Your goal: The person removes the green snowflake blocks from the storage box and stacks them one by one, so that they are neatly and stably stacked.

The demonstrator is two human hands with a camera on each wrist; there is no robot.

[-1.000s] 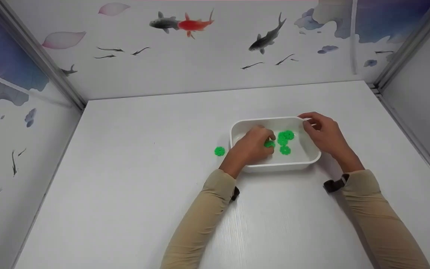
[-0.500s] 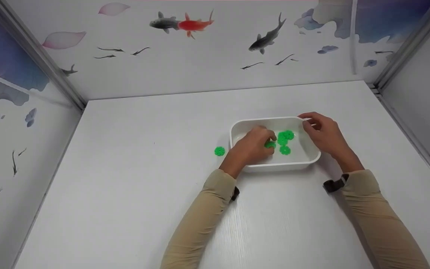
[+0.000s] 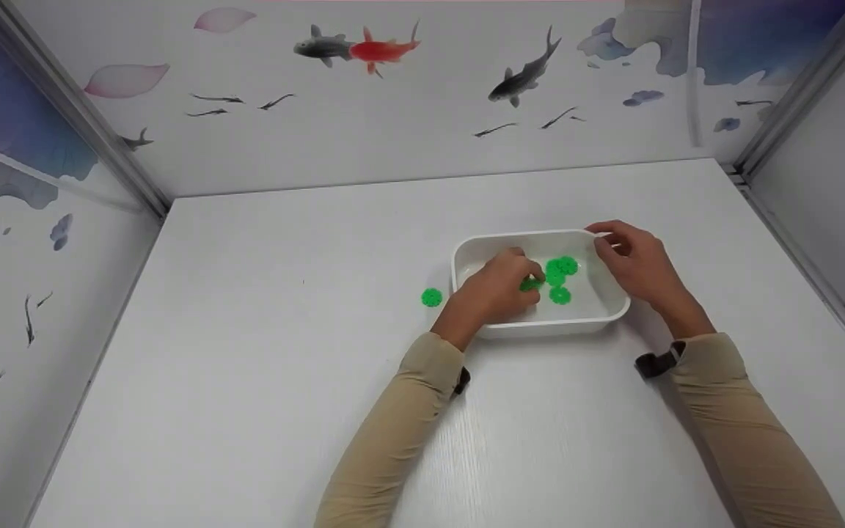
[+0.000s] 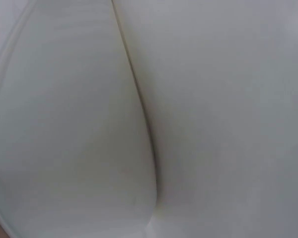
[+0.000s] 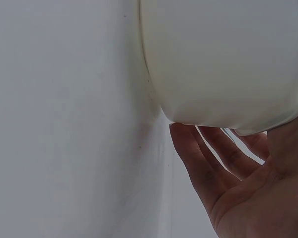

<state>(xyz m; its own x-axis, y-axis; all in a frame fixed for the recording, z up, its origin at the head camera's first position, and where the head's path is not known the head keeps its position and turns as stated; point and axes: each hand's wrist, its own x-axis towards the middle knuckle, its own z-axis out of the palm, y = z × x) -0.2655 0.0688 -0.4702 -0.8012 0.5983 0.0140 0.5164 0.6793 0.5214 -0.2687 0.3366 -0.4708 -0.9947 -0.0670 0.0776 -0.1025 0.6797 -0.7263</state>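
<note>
In the head view, my left hand (image 3: 494,287) reaches into a white plastic tray (image 3: 540,323). Its thumb and fingers pinch a green snowflake disc (image 3: 530,284), partly hidden by the fingers. Several more green discs (image 3: 556,271) lie bunched on the tray floor just right of that hand, one of them (image 3: 560,295) nearer the front. At the tray's far right corner my right hand (image 3: 635,264) grips the rim. The right wrist view has the fingers (image 5: 208,168) of that hand against the outside of the tray wall (image 5: 223,69). Only tray surface (image 4: 74,119) and the table beside it fill most of the left wrist view.
A single green disc (image 3: 431,297) lies on the white table (image 3: 261,352), left of the tray. White panels (image 3: 422,139) with painted fish stand behind the table and along both sides.
The fingertips of my left hand and the disc between them have shifted slightly. My right hand, the tray and the lone disc on the table stay where they were.
</note>
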